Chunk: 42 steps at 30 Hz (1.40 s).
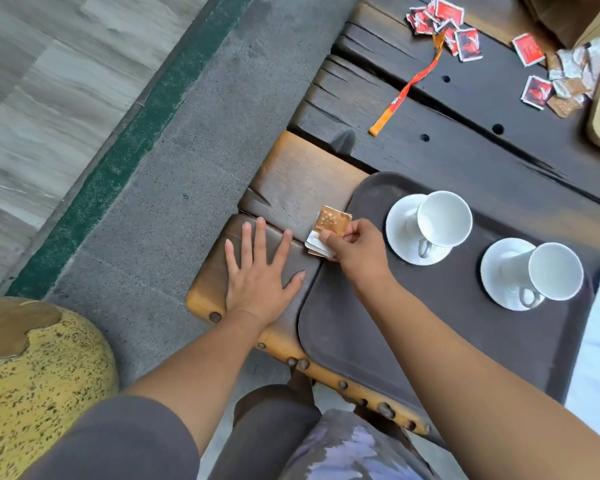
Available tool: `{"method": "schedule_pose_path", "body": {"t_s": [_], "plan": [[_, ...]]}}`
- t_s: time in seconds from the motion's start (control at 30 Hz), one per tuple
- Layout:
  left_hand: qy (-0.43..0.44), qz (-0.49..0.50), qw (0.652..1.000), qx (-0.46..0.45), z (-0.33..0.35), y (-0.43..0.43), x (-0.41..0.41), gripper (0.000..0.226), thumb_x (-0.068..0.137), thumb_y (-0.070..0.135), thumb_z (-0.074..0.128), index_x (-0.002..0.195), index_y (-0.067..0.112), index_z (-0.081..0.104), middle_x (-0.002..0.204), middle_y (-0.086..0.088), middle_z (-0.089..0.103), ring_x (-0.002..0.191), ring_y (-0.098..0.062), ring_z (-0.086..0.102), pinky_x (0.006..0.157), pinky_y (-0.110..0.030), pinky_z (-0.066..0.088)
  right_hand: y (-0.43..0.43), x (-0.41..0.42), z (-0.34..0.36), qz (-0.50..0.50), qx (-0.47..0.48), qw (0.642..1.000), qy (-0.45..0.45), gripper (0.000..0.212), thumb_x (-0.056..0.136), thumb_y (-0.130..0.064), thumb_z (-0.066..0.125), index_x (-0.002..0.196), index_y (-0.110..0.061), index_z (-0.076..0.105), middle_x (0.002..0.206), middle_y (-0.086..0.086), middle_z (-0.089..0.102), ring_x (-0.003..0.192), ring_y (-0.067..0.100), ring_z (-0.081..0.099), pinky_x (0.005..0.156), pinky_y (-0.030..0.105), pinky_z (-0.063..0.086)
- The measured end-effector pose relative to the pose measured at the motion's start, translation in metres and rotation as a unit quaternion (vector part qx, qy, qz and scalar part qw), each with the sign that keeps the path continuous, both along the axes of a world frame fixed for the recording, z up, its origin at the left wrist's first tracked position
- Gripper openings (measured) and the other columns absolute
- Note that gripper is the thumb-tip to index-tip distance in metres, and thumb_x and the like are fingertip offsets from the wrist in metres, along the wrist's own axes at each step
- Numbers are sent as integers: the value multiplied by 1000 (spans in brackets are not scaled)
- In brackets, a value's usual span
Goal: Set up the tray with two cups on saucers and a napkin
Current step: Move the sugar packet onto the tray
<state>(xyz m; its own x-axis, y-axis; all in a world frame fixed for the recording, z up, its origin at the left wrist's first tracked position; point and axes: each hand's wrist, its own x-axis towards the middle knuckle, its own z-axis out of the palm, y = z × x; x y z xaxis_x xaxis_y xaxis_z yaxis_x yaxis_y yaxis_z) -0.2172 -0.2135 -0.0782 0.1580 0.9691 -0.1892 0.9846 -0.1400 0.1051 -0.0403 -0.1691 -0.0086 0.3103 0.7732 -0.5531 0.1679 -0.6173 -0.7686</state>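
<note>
light: soft, even daylight | shadows: faint | blur: slight at edges | distortion: wide-angle bending

We found no legible text. Print on the small gold-and-white paper sachet point(330, 221) and the red square paper sachets point(468, 45) was too blurred to read.

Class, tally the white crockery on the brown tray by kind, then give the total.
Cups: 2 (left cup, right cup)
Saucers: 2 (left saucer, right saucer)
Total: 4
</note>
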Motion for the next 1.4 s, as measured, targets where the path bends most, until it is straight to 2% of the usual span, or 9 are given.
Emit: {"method": "schedule_pose_path", "body": {"t_s": [0.27,0.47,0.9,1.17,1.4], "plan": [[5,-7,1000,-3,0,-3,-1,75,94,68,22,160,37,3,167,-19,-7,154,-39,-8,119,-67,6,-70,38,-11,-50,-57,997,6,35,82,-17,82,80,-15,48,70,1,52,69,19,50,67,36,43],[26,-7,1000,-10,0,-3,-1,76,94,70,17,159,37,-4,167,-18,-10,153,-39,-11,119,-67,4,-99,54,-10,-76,-75,994,-7,35,81,-21,82,80,-15,48,76,6,54,72,21,52,71,38,46],[24,-4,1000,-7,1,-3,-1,75,93,68,22,159,36,6,167,-18,-3,154,-38,-7,119,-66,5,-134,63,-6,-101,-94,989,-54,34,83,-22,80,76,-19,48,73,-5,54,65,12,50,61,27,41],[23,-3,1000,-7,2,-3,0,76,93,68,24,159,35,8,167,-19,-2,153,-38,-6,119,-66,5,-140,64,-4,-76,-107,985,-114,31,82,-24,80,77,-20,50,73,-7,57,63,7,52,54,23,35],[20,-3,1000,0,-3,-3,-1,76,93,70,23,159,36,8,167,-18,-2,153,-39,-5,119,-66,6,-143,66,-1,-45,-126,977,-163,26,82,-31,75,79,-25,50,77,-11,61,71,8,57,60,32,41]]}}
